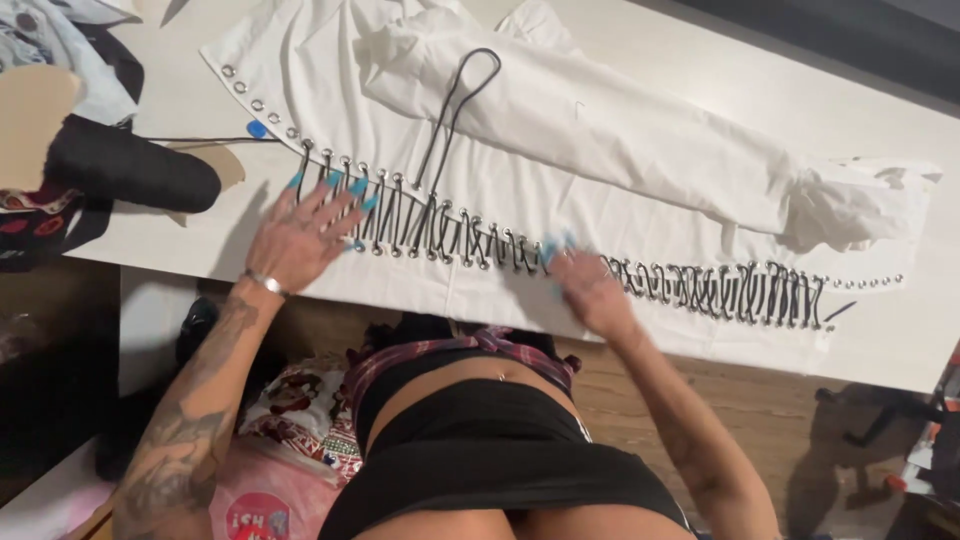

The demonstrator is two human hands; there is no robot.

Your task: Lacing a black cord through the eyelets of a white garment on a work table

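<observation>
A white garment (600,130) lies spread across a white table (180,100). A row of metal eyelets threaded with black lacing (700,290) runs along its near edge. A loose loop of black cord (470,80) rests on the fabric. My left hand (305,232) lies flat with fingers spread on the laced edge at the left. My right hand (585,285) is blurred, pressing on the lacing near the middle; whether it pinches the cord is unclear.
A black rolled object (130,170) and a pile of clothes (50,60) sit at the table's left end. A small blue item (257,129) lies by the eyelets. Bags (290,420) are on the floor below; a black stand (880,410) is at right.
</observation>
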